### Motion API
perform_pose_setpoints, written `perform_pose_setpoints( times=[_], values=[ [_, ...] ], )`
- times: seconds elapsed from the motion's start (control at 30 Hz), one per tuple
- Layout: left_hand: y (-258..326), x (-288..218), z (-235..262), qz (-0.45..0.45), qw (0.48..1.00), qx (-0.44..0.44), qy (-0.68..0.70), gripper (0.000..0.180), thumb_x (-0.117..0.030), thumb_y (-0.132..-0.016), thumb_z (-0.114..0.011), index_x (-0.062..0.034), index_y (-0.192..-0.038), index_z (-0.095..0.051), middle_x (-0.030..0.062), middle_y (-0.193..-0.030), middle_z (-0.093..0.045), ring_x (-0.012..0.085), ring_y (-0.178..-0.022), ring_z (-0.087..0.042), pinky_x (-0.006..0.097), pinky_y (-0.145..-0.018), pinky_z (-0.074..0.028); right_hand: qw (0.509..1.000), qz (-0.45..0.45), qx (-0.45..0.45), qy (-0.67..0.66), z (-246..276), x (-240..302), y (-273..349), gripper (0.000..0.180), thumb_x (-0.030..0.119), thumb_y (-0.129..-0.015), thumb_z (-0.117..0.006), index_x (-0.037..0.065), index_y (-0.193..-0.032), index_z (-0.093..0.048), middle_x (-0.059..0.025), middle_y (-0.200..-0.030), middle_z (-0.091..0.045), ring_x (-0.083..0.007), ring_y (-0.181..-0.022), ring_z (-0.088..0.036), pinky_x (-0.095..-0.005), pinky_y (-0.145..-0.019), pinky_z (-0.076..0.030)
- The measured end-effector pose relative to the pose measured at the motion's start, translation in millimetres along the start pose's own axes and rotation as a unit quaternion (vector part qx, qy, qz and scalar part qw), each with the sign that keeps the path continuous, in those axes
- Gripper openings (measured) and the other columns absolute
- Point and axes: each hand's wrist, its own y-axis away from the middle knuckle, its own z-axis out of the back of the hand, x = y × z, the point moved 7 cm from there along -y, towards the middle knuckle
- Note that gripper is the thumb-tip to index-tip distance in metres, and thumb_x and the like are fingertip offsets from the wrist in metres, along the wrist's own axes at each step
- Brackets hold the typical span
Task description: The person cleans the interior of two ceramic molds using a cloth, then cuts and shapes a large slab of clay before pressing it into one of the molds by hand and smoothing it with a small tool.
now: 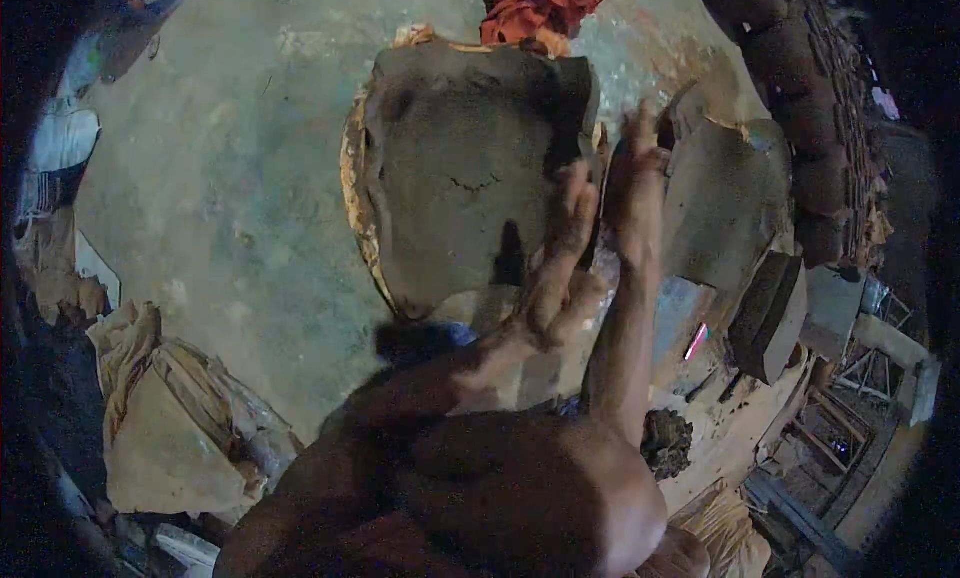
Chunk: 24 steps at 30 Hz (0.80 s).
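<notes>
A broad grey-brown slab that looks like wet clay (455,168) lies in front of me, with raised, uneven edges and a small wavy dark mark near its middle. A rough tan rim (356,178) shows along its left side. My left hand (567,258) is at the slab's right edge, fingers stretched out; whether it touches the edge I cannot tell. My right hand (638,173) is just right of it, in the gap before a second grey-brown slab (725,203). Its fingers point away from me and are slightly blurred, with nothing visible in them.
A crumpled red cloth (540,8) lies beyond the slab. A dark block (768,313), a small red-and-white stick (697,341) and a dark lump (667,444) are at the right. Stacked dark pieces (815,108) line the far right. Draped tan cloth (190,378) is lower left.
</notes>
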Motion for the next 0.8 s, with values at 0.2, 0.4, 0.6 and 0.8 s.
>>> perform_pose_setpoints(
  times=[0.2, 0.4, 0.6, 0.8],
  values=[
    [-64, -25, 164, 0.074, 0.965, -0.247, -0.050, 0.069, -0.041, -0.107, -0.040, -0.0023, -0.161, -0.019, 0.0157, -0.167, -0.019, 0.0267, -0.155, -0.017, 0.044, -0.125, -0.014, 0.967, 0.252, 0.004, -0.047, -78, 45, 10, 0.065, 0.050, -0.107, -0.035, -0.006, -0.105, -0.069, -0.0164, -0.110, -0.070, -0.0246, -0.100, -0.065, -0.0369, -0.091, -0.049],
    [-47, 84, 235, 0.311, 0.934, -0.164, -0.064, 0.064, -0.044, -0.109, -0.035, -0.0006, -0.156, -0.031, 0.0150, -0.164, -0.030, 0.0253, -0.153, -0.024, 0.040, -0.123, -0.019, 0.993, 0.110, 0.039, -0.001, -138, -124, -8, 0.063, 0.046, -0.110, -0.032, -0.005, -0.095, -0.066, -0.0135, -0.086, -0.070, -0.0217, -0.077, -0.067, -0.0357, -0.073, -0.054],
    [-40, 71, 231, 0.399, 0.879, -0.144, -0.216, 0.066, -0.052, -0.109, -0.028, -0.0054, -0.154, -0.040, 0.0192, -0.156, -0.043, 0.0344, -0.148, -0.034, 0.043, -0.122, -0.025, 0.950, 0.012, 0.024, -0.310, -140, -83, -16, 0.055, 0.043, -0.109, -0.038, -0.003, -0.098, -0.067, -0.0164, -0.085, -0.073, -0.0237, -0.075, -0.071, -0.0336, -0.070, -0.056],
    [-36, 82, 235, 0.426, 0.863, -0.108, -0.248, 0.067, -0.052, -0.109, -0.024, -0.0029, -0.152, -0.043, 0.0205, -0.156, -0.043, 0.0342, -0.148, -0.035, 0.044, -0.120, -0.029, 0.912, -0.160, 0.111, -0.362, -160, -134, -12, 0.062, 0.046, -0.109, -0.034, -0.006, -0.097, -0.063, -0.0222, -0.087, -0.069, -0.0310, -0.074, -0.069, -0.0421, -0.072, -0.057]
  ],
)
